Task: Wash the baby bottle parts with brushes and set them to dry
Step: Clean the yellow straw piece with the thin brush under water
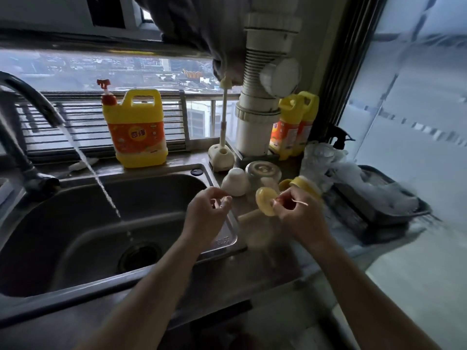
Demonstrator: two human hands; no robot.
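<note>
Cleaning a small bottle part at the sink's edge; rinsing and drying are not yet done.

The left hand hovers over the rim of the sink with its fingers loosely curled and thumb and forefinger tips close; I cannot tell whether they pinch anything. Just beside it, over the surface, the right hand pinches a yellow ring held on edge, together with a thin pale stick, probably a fine brush. The step in hand looks like scrubbing this ring. Next it likely needs carrying left under the water stream, then setting down to dry. Beyond lie a white cap, a clear dome and a yellow-collared bottle. Farther back a long brush stands upright in its holder, near the detergent jug.
</note>
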